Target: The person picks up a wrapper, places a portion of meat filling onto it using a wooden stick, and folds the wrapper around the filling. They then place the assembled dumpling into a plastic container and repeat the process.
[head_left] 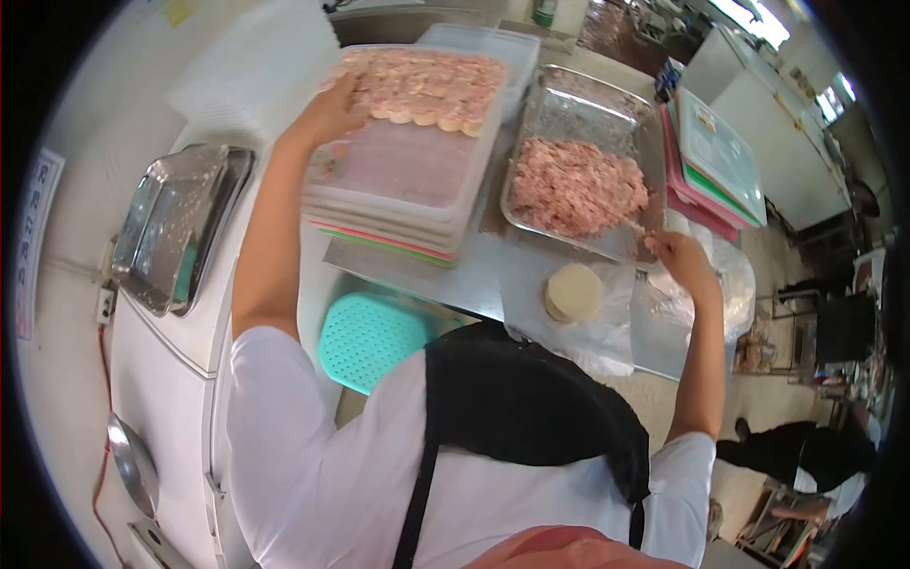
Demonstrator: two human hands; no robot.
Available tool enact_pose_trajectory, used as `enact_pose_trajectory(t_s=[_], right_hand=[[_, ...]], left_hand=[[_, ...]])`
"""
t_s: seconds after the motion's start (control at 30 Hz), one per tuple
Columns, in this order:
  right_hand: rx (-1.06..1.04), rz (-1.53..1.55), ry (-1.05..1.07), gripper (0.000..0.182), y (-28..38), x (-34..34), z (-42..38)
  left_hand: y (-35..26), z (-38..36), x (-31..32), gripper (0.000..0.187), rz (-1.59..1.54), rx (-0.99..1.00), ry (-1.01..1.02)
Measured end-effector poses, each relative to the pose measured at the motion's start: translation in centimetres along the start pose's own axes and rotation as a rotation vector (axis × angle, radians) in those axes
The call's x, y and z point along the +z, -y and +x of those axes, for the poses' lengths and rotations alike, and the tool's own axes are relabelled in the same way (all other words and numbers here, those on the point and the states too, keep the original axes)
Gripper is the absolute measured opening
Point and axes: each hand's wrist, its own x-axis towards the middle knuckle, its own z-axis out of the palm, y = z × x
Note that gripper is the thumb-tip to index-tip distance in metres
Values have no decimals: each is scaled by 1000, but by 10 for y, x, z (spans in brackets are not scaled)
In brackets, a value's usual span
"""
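at the far left, a white paper calendar with dark printed numbers [36, 242] is fixed to the wall; what seem to be 25 to 29 can be read, but its smaller print cannot. the left hand [332, 116] is held at the left side of a shallow, translucent plastic tray [408, 171], fingers partly spread; whether the rim is gripped cannot be told. packed rows of small, round, pink meat-topped pieces [422, 85] are carried at the tray's far end, atop a stack on the bench [379, 266]. they are judged soft and easily dented, best lifted lightly by their sides; the tray, likely flexible under load, is best held level by opposite rims. to the right, sticky, dense-looking pink minced meat [573, 188] is heaped in a rectangular silver metal pan [559, 85], whose rim would serve as the firmer hold. just nearer, thin, round, cream-coloured wrappers [574, 292] are piled, probably pliable and easily torn. in the right hand [682, 260], a thin, pale tool [633, 226] is pinched narrowly, its tip at the meat. no brand can be made out.
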Motion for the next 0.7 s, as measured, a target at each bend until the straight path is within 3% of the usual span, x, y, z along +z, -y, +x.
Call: enact_pose_trajectory(t_s=[0.07,0.1,0.17,0.23,0.3,0.37,0.43,0.53,0.63,0.7], right_hand=[[6,-135,82,26,-18,-12,19],[-14,-164,82,28,-22,-14,27],[-164,-238,-132,25,-31,10,38],[-227,-428,-151,21,-32,56,52],[-255,-487,-2,18,-9,83,40],[-372,-499,-15,16,-6,70,26],[-540,-464,-78,12,-20,39,24],[-414,-531,62,14,-29,-4,44],[-541,-322,-136,21,-56,39,65],[-638,-138,-140,24,-60,91,57]], left_hand=[[-47,-23,-12,71,210,3,-44],[-68,-33,-6,66,140,32,-146],[-121,-54,11,58,3,76,-351],[-212,-84,21,43,-263,-12,-145],[-241,-91,78,36,-496,394,-106],[-262,-103,130,34,-353,429,23],[-269,-117,181,33,-448,382,176],[-293,-129,209,30,-464,266,305],[-300,-136,239,27,-387,260,188],[-297,-137,245,24,-386,211,213]])
